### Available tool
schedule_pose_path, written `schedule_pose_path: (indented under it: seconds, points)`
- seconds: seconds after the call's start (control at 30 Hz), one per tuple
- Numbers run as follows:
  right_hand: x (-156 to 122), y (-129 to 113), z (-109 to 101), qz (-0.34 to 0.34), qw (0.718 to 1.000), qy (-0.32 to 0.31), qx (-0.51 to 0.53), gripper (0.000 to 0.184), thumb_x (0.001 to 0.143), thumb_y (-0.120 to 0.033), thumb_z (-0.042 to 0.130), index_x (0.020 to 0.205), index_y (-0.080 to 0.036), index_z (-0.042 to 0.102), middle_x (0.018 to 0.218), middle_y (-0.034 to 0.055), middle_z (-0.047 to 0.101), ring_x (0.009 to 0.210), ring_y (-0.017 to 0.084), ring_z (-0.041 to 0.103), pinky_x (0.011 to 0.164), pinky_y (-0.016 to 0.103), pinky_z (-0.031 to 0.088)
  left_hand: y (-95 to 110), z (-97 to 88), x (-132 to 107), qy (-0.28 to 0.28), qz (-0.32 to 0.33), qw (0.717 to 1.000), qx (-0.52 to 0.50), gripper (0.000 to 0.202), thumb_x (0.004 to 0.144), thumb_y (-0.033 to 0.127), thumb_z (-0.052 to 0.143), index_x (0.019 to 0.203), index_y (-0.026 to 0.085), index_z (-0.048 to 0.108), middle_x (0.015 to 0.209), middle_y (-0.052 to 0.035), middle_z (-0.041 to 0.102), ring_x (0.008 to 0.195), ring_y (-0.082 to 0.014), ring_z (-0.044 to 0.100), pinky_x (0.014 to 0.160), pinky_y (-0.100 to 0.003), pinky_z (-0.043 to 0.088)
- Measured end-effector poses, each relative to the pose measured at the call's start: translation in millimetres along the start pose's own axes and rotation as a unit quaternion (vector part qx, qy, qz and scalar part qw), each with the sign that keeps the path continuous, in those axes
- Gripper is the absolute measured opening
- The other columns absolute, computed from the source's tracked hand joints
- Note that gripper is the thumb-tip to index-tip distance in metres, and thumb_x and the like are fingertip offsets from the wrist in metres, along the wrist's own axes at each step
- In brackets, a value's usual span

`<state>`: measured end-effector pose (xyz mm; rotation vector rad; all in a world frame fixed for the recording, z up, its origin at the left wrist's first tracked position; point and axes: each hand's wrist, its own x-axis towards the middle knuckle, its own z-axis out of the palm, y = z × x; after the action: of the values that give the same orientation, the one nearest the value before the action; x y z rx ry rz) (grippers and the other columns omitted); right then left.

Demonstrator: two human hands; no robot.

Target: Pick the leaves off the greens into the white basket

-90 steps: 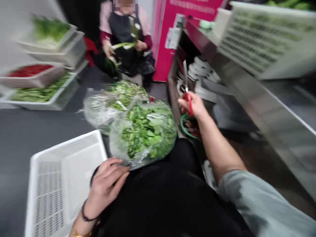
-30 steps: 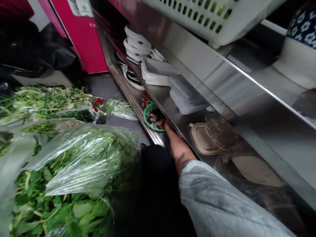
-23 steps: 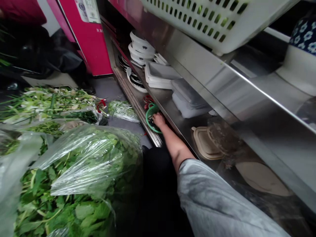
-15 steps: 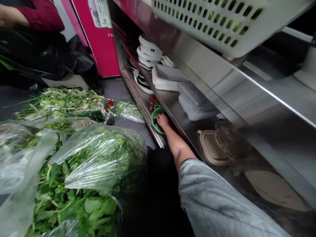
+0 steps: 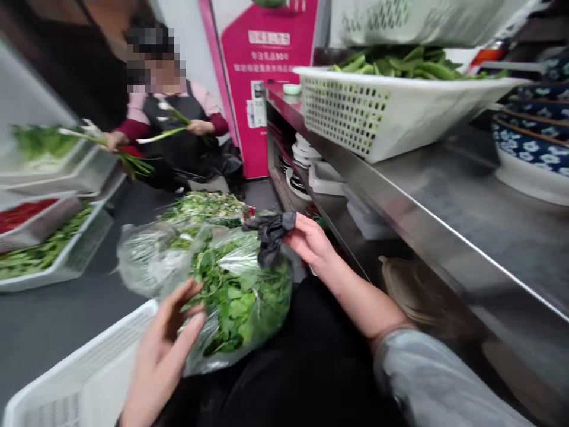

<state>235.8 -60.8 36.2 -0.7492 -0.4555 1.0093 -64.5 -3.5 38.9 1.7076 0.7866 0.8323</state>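
My right hand pinches a crumpled black glove and holds it up over the far side of a clear plastic bag. Leafy greens fill that bag, which sits open by my lap. My left hand is open at the bag's near left side, thumb and fingers apart with nothing between them. Whether its fingertips touch the plastic I cannot tell.
Opposite sits a person holding scallions. A white basket stands at lower left, crates of vegetables farther left. On the right runs a steel shelf with a basket of green pods and patterned bowls.
My right hand has come up out of the low shelf by the green basket and now holds the black glove. My left hand has come into view. The camera has tilted up.
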Motion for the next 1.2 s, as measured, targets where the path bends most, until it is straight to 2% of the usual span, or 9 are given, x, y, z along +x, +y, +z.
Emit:
schedule_pose_path:
  seconds: [0.13,0.23,0.43,0.57,0.7,0.77,0.87,1.0,1.2]
  points:
    - [-35.9,13.6,62.9,0.091,0.990,-0.097,-0.036,0.026,0.066,-0.032,0.076,0.074,-0.018,0.055,0.065,-0.0030,0.057,0.057,0.010,0.053,0.056,0.025,0.049,32.0,30.5,12.0,-0.030,-0.004,0.990,-0.141,0.072,0.074,0.034,0.075,0.138,0.026,0.043,0.131,-0.0109,0.058,0.118,-0.0241,0.057,0.091,-0.032,0.053]
    - [-51.0,27.8,80.7,0.088,0.980,-0.125,-0.129,0.027,0.065,-0.033,0.077,0.071,-0.017,0.056,0.060,-0.0054,0.054,0.051,0.006,0.047,0.049,0.019,0.042,43.0,34.8,7.5,-0.026,-0.011,0.983,-0.184,0.048,0.068,0.030,0.080,0.111,0.018,0.062,0.090,-0.0066,0.071,0.079,-0.0168,0.068,0.068,-0.024,0.055]
    - [-66.1,58.2,78.7,0.180,0.959,-0.185,-0.121,0.033,0.076,-0.043,0.066,0.095,-0.018,0.054,0.069,0.0005,0.065,0.054,0.013,0.060,0.047,0.025,0.049,19.7,40.4,-7.0,0.052,-0.148,0.905,-0.395,0.020,0.073,0.026,0.074,0.074,0.014,0.057,0.058,0.0017,0.060,0.047,-0.0090,0.058,0.045,-0.018,0.048]
    - [-66.6,86.9,79.6,0.105,0.994,-0.014,-0.015,0.018,0.085,-0.036,0.056,0.087,-0.018,0.052,0.060,-0.0032,0.059,0.046,0.007,0.052,0.043,0.018,0.044,-12.3,73.7,0.5,0.214,-0.118,0.827,-0.506,0.021,0.083,0.025,0.062,0.069,0.015,0.052,0.062,0.0013,0.061,0.060,-0.0071,0.062,0.061,-0.017,0.050]
    - [-66.3,49.8,51.6,0.023,0.993,-0.062,-0.093,0.025,0.084,-0.045,0.056,0.086,-0.020,0.055,0.062,-0.0047,0.059,0.044,0.007,0.050,0.043,0.019,0.041,-28.1,76.7,-5.5,0.159,-0.129,0.839,-0.505,0.028,0.085,0.042,0.058,0.074,0.016,0.058,0.065,-0.0020,0.064,0.058,-0.0120,0.061,0.055,-0.023,0.049]
    - [-71.5,13.7,28.7,0.029,0.963,-0.156,-0.217,0.031,0.081,-0.050,0.061,0.079,-0.019,0.059,0.062,-0.0027,0.061,0.047,0.008,0.052,0.046,0.021,0.042,-28.1,63.7,-13.4,0.144,-0.110,0.857,-0.483,0.032,0.086,0.047,0.056,0.076,0.017,0.060,0.064,-0.0024,0.064,0.058,-0.0131,0.060,0.051,-0.023,0.047]
    - [-83.3,-11.6,-9.1,0.158,0.833,-0.300,-0.438,0.034,0.073,-0.049,0.069,0.068,-0.016,0.065,0.056,-0.0003,0.061,0.048,0.010,0.054,0.050,0.022,0.040,-24.6,47.5,-25.0,0.146,-0.106,0.872,-0.455,0.036,0.087,0.051,0.053,0.074,0.018,0.060,0.061,-0.0021,0.062,0.054,-0.0129,0.057,0.048,-0.023,0.044]
    - [-103.1,46.3,-52.2,0.237,0.648,-0.255,-0.678,0.039,0.065,-0.053,0.074,0.060,-0.015,0.065,0.052,0.0019,0.057,0.055,0.014,0.055,0.055,0.024,0.036,-21.2,44.0,-35.8,0.144,-0.102,0.885,-0.432,0.040,0.090,0.051,0.048,0.069,0.018,0.059,0.055,-0.0010,0.057,0.046,-0.0116,0.051,0.043,-0.022,0.039]
    - [-116.9,104.4,-68.6,0.256,0.725,-0.318,-0.556,0.020,0.076,-0.033,0.065,0.070,-0.014,0.062,0.059,-0.0037,0.056,0.056,0.010,0.052,0.055,0.020,0.038,-14.0,31.4,-49.9,0.072,-0.038,0.911,-0.403,0.027,0.079,0.044,0.064,0.073,0.018,0.065,0.055,-0.0003,0.056,0.047,-0.0102,0.047,0.042,-0.022,0.037]
